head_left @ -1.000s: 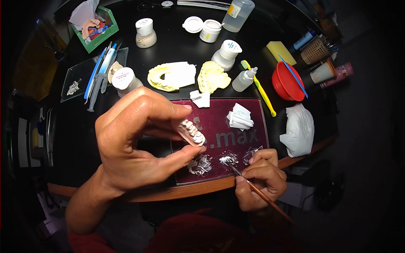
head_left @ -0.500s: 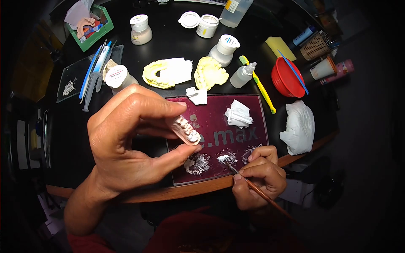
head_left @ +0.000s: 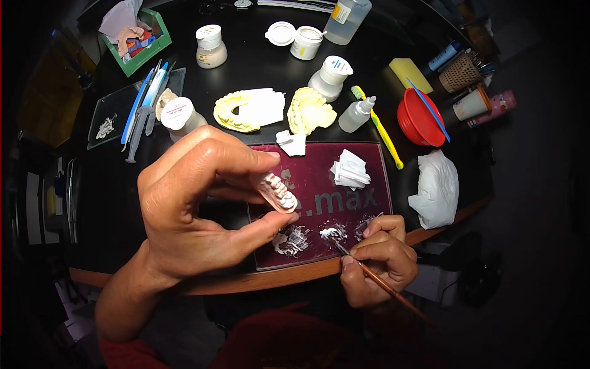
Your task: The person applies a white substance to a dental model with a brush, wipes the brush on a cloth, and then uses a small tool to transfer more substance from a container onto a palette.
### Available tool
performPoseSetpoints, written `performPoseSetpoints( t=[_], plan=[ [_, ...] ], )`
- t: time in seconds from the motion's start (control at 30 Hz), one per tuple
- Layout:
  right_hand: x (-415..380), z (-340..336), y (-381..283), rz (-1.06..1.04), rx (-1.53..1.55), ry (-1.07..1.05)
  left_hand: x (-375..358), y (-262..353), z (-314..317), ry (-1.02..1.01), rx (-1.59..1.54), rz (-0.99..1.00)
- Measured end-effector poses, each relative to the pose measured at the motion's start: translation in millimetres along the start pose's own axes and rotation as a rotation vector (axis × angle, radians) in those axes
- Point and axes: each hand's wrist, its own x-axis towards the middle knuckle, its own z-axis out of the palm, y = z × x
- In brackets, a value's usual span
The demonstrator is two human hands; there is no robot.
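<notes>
My left hand pinches a small dental model between thumb and fingers, its row of whitish teeth turned to the right. Its far end is hidden by my fingers. In my right hand is a slim brush with a brown handle, held like a pen. The brush tip touches a white paste heap on the dark red glass slab. To the left of that heap lies a wider smear of white paste. Folded white tissue rests on the slab's upper right.
Yellow dental casts stand behind the slab, near a dropper bottle and a yellow toothbrush. On the right are a red bowl and wadded white tissue. Powder jars and a green box stand farther back.
The whole view has shifted slightly, so the table things sit a little lower and to the right. Both hands keep their grips, and the brush tip stays at the white paste.
</notes>
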Motion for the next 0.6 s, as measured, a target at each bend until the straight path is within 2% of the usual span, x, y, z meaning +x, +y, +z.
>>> performPoseSetpoints(
  t=[0.2, 0.3, 0.37, 0.43, 0.47, 0.6],
  plan=[
    [9.7, -1.4, -9.6, -0.05, 0.097, 0.009, 0.5, 2.3, 0.8, -0.006, -0.028, -0.046],
    [21.6, 18.6, -16.6, -0.095, 0.293, 0.093, -0.6, 3.2, 1.9, -0.005, -0.041, -0.068],
    [23.5, 28.9, -17.0, -0.106, 0.387, 0.054, -1.1, 3.7, 2.0, 0.0, -0.054, -0.085],
    [30.4, 31.4, -17.8, -0.12, 0.353, -0.019, -0.7, 4.8, 1.7, 0.002, -0.056, -0.086],
    [31.1, 33.8, -17.0, -0.134, 0.349, -0.015, 0.4, 7.1, 5.0, 0.069, -0.092, -0.116],
    [29.4, 40.8, -15.1, -0.166, 0.312, 0.01, -0.5, 7.3, 5.0, 0.075, -0.081, -0.124]
  ],
)
